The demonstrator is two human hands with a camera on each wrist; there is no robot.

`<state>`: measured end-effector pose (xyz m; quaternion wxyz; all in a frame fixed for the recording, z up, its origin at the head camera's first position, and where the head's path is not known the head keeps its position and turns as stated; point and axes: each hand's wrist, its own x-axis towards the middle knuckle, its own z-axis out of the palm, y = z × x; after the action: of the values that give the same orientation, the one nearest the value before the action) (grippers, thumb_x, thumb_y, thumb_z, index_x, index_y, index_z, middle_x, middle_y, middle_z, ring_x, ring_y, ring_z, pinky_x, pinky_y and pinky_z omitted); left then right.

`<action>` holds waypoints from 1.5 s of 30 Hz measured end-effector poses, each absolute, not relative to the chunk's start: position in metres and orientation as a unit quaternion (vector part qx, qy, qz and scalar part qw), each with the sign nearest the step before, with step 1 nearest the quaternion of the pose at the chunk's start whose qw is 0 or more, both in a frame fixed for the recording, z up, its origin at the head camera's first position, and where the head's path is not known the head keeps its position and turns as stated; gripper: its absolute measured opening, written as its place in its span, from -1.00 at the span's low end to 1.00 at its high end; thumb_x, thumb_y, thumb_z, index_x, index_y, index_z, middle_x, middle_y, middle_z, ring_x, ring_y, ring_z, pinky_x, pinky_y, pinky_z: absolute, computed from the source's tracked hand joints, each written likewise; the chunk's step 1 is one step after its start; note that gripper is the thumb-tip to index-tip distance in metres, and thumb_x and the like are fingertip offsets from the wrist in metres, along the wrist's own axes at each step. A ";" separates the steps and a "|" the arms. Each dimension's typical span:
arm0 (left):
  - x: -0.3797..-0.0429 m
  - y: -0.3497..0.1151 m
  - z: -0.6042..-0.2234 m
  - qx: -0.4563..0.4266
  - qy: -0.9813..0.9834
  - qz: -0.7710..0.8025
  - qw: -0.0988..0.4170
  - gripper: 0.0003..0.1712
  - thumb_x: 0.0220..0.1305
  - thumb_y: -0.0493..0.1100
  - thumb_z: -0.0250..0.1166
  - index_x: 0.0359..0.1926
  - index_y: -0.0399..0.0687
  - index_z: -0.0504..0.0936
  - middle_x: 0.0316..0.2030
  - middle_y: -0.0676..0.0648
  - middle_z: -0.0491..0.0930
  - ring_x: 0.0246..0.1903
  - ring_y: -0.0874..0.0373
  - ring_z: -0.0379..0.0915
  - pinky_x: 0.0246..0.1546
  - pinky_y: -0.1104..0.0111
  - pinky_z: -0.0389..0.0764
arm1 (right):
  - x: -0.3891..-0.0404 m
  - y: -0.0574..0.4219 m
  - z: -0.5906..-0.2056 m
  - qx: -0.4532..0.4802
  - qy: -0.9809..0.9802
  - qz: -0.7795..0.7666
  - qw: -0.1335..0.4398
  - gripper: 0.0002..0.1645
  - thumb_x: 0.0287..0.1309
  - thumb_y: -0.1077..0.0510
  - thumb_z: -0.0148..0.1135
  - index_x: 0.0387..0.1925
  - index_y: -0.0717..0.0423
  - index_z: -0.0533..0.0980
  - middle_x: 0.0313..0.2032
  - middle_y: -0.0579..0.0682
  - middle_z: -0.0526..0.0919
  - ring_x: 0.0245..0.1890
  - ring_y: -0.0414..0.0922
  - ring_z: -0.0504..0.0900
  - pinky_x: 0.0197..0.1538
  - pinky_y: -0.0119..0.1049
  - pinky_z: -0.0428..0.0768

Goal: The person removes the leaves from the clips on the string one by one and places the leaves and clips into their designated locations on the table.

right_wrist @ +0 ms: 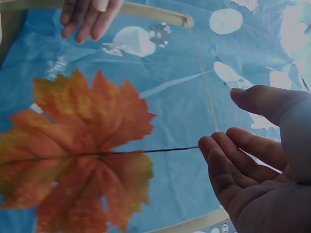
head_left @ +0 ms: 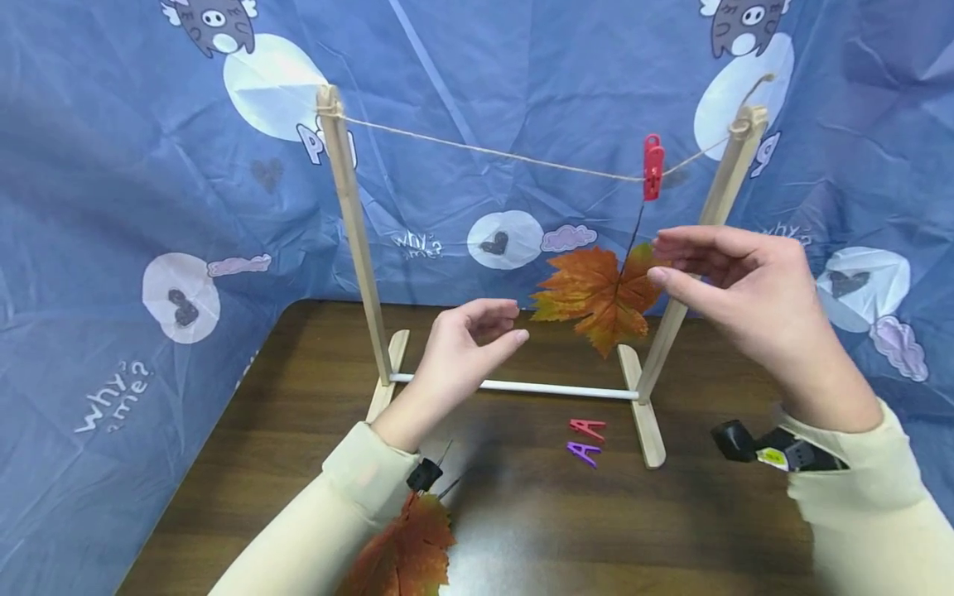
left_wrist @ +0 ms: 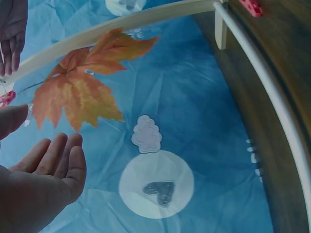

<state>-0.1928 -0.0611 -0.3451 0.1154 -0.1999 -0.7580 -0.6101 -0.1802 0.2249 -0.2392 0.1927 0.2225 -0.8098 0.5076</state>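
Note:
An orange maple leaf [head_left: 596, 294] hangs by its dark stem from a red clothespin [head_left: 652, 168] clipped on a twine line [head_left: 484, 151]. My right hand [head_left: 753, 290] is beside the leaf's right edge, thumb and fingers apart with nothing between them. In the right wrist view the stem [right_wrist: 170, 149] runs up to the fingertips and passes behind them. To the left of the leaf, my left hand [head_left: 469, 348] is held in the air, fingers loosely bent, holding nothing. Seen from the left wrist, its palm faces the hanging leaf [left_wrist: 80, 92].
The twine joins two wooden posts [head_left: 350, 223], linked low by a white rod [head_left: 559, 388]. A red clothespin [head_left: 587, 429] and a purple clothespin [head_left: 583, 453] lie on the brown table [head_left: 522, 530]. Another autumn leaf [head_left: 410, 550] is partly hidden by my left sleeve. Blue printed cloth hangs behind.

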 end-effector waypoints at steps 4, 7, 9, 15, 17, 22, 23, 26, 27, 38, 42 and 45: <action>-0.199 -0.055 -0.335 -0.209 -0.764 -0.596 0.133 -0.61 0.20 -0.31 0.49 0.06 -0.32 0.69 -0.12 -0.13 0.73 -0.12 0.11 0.65 -0.02 0.30 0.60 | -0.186 0.226 -0.224 0.213 -0.815 0.499 0.204 -0.57 0.10 0.37 0.50 0.05 0.29 0.67 -0.11 0.02 0.76 -0.17 -0.18 0.74 -0.13 -0.47 0.61; -0.203 -0.050 -0.328 -0.216 -0.767 -0.587 0.143 -0.59 0.19 -0.30 0.50 0.07 -0.31 0.69 -0.11 -0.16 0.73 -0.11 0.14 0.65 -0.03 0.31 0.60 | -0.189 0.228 -0.216 0.206 -0.812 0.504 0.209 -0.57 0.10 0.35 0.50 0.04 0.30 0.67 -0.10 0.04 0.76 -0.17 -0.17 0.74 -0.12 -0.47 0.61; -0.205 -0.046 -0.324 -0.221 -0.768 -0.584 0.144 -0.58 0.19 -0.30 0.50 0.08 -0.31 0.68 -0.09 -0.19 0.73 -0.09 0.14 0.65 -0.02 0.33 0.59 | -0.190 0.228 -0.212 0.203 -0.807 0.512 0.214 -0.57 0.08 0.36 0.51 0.03 0.33 0.67 -0.12 0.04 0.76 -0.18 -0.17 0.75 -0.12 -0.48 0.60; -0.210 -0.041 -0.317 -0.232 -0.767 -0.581 0.145 -0.57 0.20 -0.29 0.50 0.08 -0.30 0.68 -0.08 -0.21 0.72 -0.06 0.03 0.66 0.00 0.28 0.58 | -0.192 0.226 -0.199 0.201 -0.804 0.512 0.228 -0.56 0.05 0.37 0.53 0.02 0.33 0.67 -0.12 0.03 0.76 -0.18 -0.18 0.75 -0.10 -0.48 0.60; -0.212 -0.040 -0.316 -0.236 -0.767 -0.579 0.146 -0.57 0.20 -0.28 0.49 0.09 -0.31 0.68 -0.08 -0.21 0.72 -0.06 0.02 0.66 0.00 0.28 0.58 | -0.193 0.226 -0.196 0.200 -0.807 0.506 0.230 -0.55 0.04 0.36 0.54 0.02 0.32 0.67 -0.11 0.02 0.76 -0.18 -0.19 0.75 -0.10 -0.49 0.59; -0.217 -0.039 -0.310 -0.244 -0.768 -0.573 0.150 -0.58 0.22 -0.26 0.49 0.09 -0.31 0.67 -0.08 -0.19 0.72 -0.06 0.06 0.65 0.03 0.27 0.57 | -0.196 0.227 -0.186 0.196 -0.815 0.490 0.239 -0.53 0.02 0.35 0.55 0.03 0.29 0.68 -0.13 -0.04 0.76 -0.20 -0.24 0.74 -0.12 -0.52 0.58; -0.218 -0.038 -0.309 -0.244 -0.769 -0.572 0.151 -0.57 0.22 -0.26 0.48 0.09 -0.32 0.67 -0.08 -0.18 0.72 -0.06 0.06 0.65 0.03 0.28 0.56 | -0.197 0.228 -0.184 0.194 -0.816 0.489 0.239 -0.53 0.02 0.34 0.56 0.03 0.28 0.68 -0.13 -0.05 0.76 -0.20 -0.25 0.74 -0.12 -0.53 0.58; -0.221 -0.036 -0.304 -0.242 -0.772 -0.567 0.153 -0.57 0.23 -0.23 0.49 0.09 -0.30 0.67 -0.09 -0.15 0.72 -0.06 0.06 0.64 0.04 0.34 0.54 | -0.199 0.228 -0.176 0.189 -0.819 0.490 0.232 -0.50 0.00 0.32 0.58 0.04 0.25 0.69 -0.12 -0.07 0.76 -0.19 -0.26 0.74 -0.13 -0.54 0.58; -0.222 -0.035 -0.302 -0.240 -0.774 -0.565 0.153 -0.57 0.23 -0.23 0.49 0.09 -0.30 0.67 -0.08 -0.14 0.72 -0.05 0.06 0.64 0.05 0.35 0.53 | -0.200 0.228 -0.173 0.186 -0.821 0.489 0.228 -0.49 0.00 0.31 0.59 0.05 0.24 0.69 -0.12 -0.08 0.76 -0.19 -0.27 0.74 -0.13 -0.55 0.57; -0.236 -0.019 -0.286 -0.235 -0.800 -0.537 0.130 -0.55 0.24 -0.17 0.50 0.10 -0.26 0.67 -0.02 -0.11 0.71 -0.01 0.13 0.62 0.04 0.40 0.52 | -0.208 0.229 -0.152 0.167 -0.847 0.464 0.198 -0.40 -0.05 0.22 0.65 0.11 0.14 0.68 -0.06 -0.11 0.75 -0.13 -0.35 0.71 -0.14 -0.58 0.56; -0.239 -0.016 -0.278 -0.237 -0.811 -0.520 0.124 -0.56 0.25 -0.15 0.49 0.10 -0.25 0.68 0.00 -0.08 0.70 0.00 0.13 0.61 0.03 0.42 0.51 | -0.212 0.227 -0.147 0.171 -0.863 0.441 0.180 -0.38 -0.03 0.17 0.65 0.13 0.14 0.67 -0.05 -0.10 0.75 -0.11 -0.37 0.69 -0.14 -0.60 0.55; -0.244 -0.012 -0.272 -0.239 -0.820 -0.506 0.117 -0.55 0.25 -0.13 0.49 0.10 -0.24 0.68 0.00 -0.06 0.70 0.01 0.15 0.60 0.03 0.43 0.50 | -0.216 0.226 -0.143 0.173 -0.883 0.399 0.179 -0.35 0.01 0.10 0.63 0.17 0.13 0.65 0.00 -0.05 0.73 -0.10 -0.39 0.67 -0.13 -0.61 0.53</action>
<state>-0.2442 -0.0124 -0.2724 0.1170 -0.2390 -0.8204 -0.5061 -0.2156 0.2255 -0.1434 0.1788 0.1726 -0.8825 0.3993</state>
